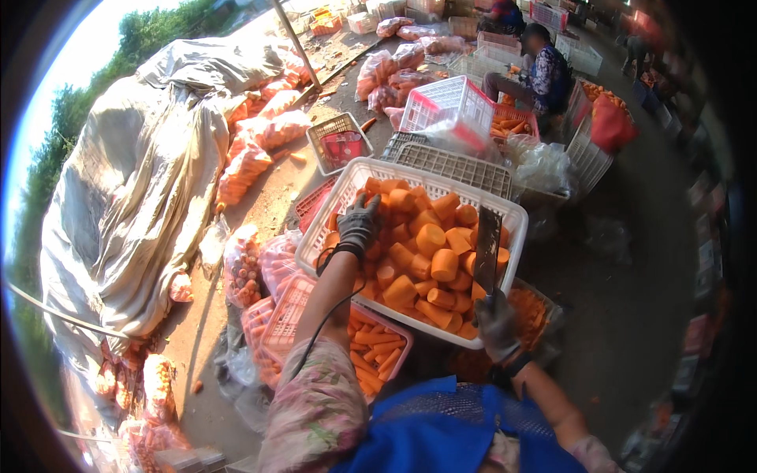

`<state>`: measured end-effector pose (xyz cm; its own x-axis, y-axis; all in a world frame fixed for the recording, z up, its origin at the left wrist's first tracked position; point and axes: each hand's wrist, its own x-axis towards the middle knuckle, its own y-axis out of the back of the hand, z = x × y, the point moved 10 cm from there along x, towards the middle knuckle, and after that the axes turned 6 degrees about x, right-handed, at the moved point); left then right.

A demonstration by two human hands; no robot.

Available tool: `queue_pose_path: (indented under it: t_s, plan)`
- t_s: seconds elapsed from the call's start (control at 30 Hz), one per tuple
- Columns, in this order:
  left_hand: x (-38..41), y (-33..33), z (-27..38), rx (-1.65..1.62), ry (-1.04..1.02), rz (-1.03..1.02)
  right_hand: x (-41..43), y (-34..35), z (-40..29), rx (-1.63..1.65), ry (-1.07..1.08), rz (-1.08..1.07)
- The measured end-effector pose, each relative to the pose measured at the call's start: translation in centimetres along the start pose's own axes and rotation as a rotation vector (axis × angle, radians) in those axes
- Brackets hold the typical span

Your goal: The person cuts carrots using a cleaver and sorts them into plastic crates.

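A white plastic basket (513,260) full of thick, cut carrot pieces (430,239) stands before me. My left hand (358,224), in a grey glove, lies with its fingers spread on the carrot pieces at the basket's left side; whether it grips one is hidden. My right hand (497,325), gloved too, is at the basket's near right corner, closed around the handle of a broad-bladed knife (488,245). The dark blade points away from me, over the carrots along the right side. Carrot scraps (529,313) lie in a container below my right hand.
Whole carrots (375,352) fill a pink crate (403,365) below the basket. Bagged carrots (242,171) and a large grey tarp (142,195) are at left. Upturned crates (455,165) adjoin the basket's far side. A seated person (547,77) handles something beyond; other people are farther back.
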<state>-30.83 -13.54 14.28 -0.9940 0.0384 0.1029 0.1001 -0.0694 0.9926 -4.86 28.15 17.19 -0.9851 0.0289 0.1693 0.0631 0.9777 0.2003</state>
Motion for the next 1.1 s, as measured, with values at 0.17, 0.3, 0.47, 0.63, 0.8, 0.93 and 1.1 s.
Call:
queue_pose_path:
  t_s: [0.17, 0.3, 0.47, 0.63, 0.8, 0.93, 1.1]
  plan:
    - [-0.5, 1.3, -5.2, -0.267, 0.378, 0.229, 0.4, -0.4, 1.8, 0.057, -0.009, -0.006]
    - [0.6, 0.4, 2.4, -0.095, -0.205, 0.032, 0.3, -0.8, 1.7, 0.022, -0.037, -0.031]
    - [6.3, -0.6, 2.3, -0.077, 0.04, -0.055, 0.5, 0.2, 0.9, -0.025, 0.078, -0.061]
    - [8.7, 1.8, 3.6, 0.112, 0.172, 0.262, -0.2, 1.0, 0.7, -0.053, -0.052, -0.087]
    - [4.7, -1.4, 10.1, -0.108, -0.47, 0.085, -0.8, 1.0, -0.3, 0.058, -0.148, -0.043]
    - [7.8, 1.2, 7.2, 0.09, -0.232, -0.199, -1.6, 2.7, -0.2, 0.326, -0.415, 0.148]
    - [-4.9, 2.8, 18.6, -0.384, -0.624, -0.177, -1.5, 2.4, -0.1, 0.454, -0.443, 0.188]
